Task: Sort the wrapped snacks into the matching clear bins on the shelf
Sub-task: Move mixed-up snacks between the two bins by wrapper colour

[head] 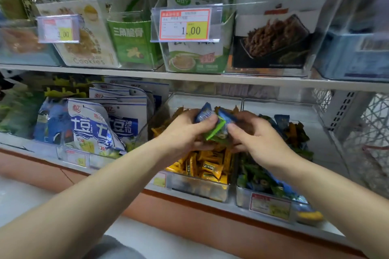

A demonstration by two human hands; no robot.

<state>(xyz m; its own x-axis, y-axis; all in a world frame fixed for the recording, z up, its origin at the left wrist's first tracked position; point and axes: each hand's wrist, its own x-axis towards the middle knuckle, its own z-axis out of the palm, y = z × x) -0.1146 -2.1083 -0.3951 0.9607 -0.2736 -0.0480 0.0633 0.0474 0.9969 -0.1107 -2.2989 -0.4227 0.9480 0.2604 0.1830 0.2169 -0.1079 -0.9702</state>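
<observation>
Blue-and-white bags (92,126) lean at your far left. Your left hand (185,132) curls round a blue wrapped snack (203,114), up over the clear bin (200,190) of yellow snacks (210,167). A green wrapped snack (215,130) sits between your hands. Your right hand (259,139) pinches a second blue snack (226,118), above the mixed bin (244,197).

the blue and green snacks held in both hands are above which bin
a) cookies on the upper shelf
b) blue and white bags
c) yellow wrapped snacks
c: the left hand and right hand hold the blue and green snacks over the yellow-snack bin.
</observation>
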